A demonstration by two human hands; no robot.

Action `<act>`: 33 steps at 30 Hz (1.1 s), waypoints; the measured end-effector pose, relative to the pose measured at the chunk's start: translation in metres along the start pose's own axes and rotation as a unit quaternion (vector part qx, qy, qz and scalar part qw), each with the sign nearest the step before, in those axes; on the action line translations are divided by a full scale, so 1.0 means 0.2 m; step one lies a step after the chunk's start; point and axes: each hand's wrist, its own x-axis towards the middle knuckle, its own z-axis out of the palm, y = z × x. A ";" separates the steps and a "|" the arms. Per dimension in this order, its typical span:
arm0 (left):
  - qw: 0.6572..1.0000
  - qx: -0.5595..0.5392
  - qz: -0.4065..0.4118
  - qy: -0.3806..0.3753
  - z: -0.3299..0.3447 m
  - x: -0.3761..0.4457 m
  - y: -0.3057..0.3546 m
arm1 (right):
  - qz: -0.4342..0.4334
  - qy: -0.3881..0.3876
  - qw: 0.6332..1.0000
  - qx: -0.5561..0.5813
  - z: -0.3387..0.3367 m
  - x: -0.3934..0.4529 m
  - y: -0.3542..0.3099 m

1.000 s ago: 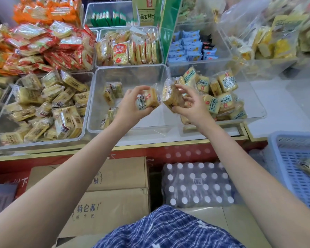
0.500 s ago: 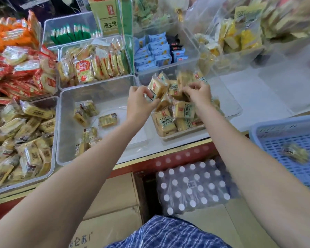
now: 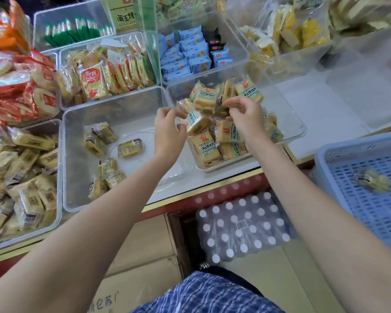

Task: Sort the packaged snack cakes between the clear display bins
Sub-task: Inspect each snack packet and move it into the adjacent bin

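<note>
Bright, even light with soft shadows; glare whitens the far right corner; wide-angle bending and blur at the edges.

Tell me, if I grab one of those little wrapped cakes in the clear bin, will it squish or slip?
Probably a bit of both. Each snack cake looks like soft sponge in a thin shiny wrapper, so a hard squeeze could dent it. The glossy film may feel slippery. The left hand pinches one with fingertips alone, so it is likely very light.
</note>
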 end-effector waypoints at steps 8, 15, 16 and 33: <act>0.984 0.163 -0.063 0.039 -0.50 -0.22 -0.56 | -0.091 -0.175 0.979 -0.044 0.59 -0.10 -0.13; 0.956 0.283 -0.065 0.032 -0.78 -0.40 -0.92 | 0.011 -0.299 0.942 -0.154 1.16 -0.19 0.07; 0.957 0.279 -0.072 0.032 -0.78 -0.39 -0.92 | 0.013 -0.301 0.940 -0.158 1.21 -0.18 0.07; 0.968 0.235 -0.049 0.068 -0.75 -0.39 -0.99 | -0.191 -0.282 0.854 -0.393 1.89 0.08 0.04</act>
